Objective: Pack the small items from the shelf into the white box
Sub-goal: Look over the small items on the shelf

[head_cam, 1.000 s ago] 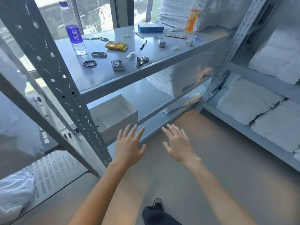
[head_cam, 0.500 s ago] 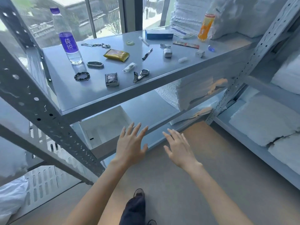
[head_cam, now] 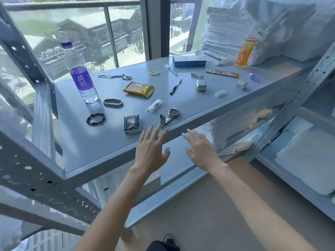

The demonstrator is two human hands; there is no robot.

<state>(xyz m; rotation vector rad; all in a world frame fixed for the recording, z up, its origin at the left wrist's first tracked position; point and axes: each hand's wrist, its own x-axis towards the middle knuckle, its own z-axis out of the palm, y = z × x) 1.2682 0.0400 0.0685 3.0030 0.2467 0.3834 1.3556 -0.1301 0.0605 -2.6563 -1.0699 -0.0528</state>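
Head view: both hands are empty, with fingers straight and spread. The left hand (head_cam: 151, 153) hovers over the front edge of the shelf (head_cam: 90, 151), its fingertips just in front of the watch (head_cam: 171, 115), close to the strap; whether they touch it cannot be told. The right hand (head_cam: 201, 151) is in front and to the right of the watch, off the shelf edge.

Just left of the watch sits a foil-wrapped packet (head_cam: 132, 124), and further left a dark bead bracelet (head_cam: 95, 119). Just behind and left of the watch lies a small white stick (head_cam: 154, 105). A metal bracelet (head_cam: 113, 102) and a water bottle (head_cam: 80, 75) with a purple label are well to the left of the watch and behind it. Behind the watch are a yellow packet (head_cam: 138, 89), a black pen (head_cam: 175, 86) and a tape roll (head_cam: 154, 73). Right of the watch and behind it are a silver case (head_cam: 201, 85), a white cube (head_cam: 241, 85) and, far back, an orange bottle (head_cam: 246, 52) beside stacked towels (head_cam: 226, 29).

The white box (head_cam: 110, 178) stands on the level below, down and left of the watch, mostly hidden by the shelf board and the left forearm.
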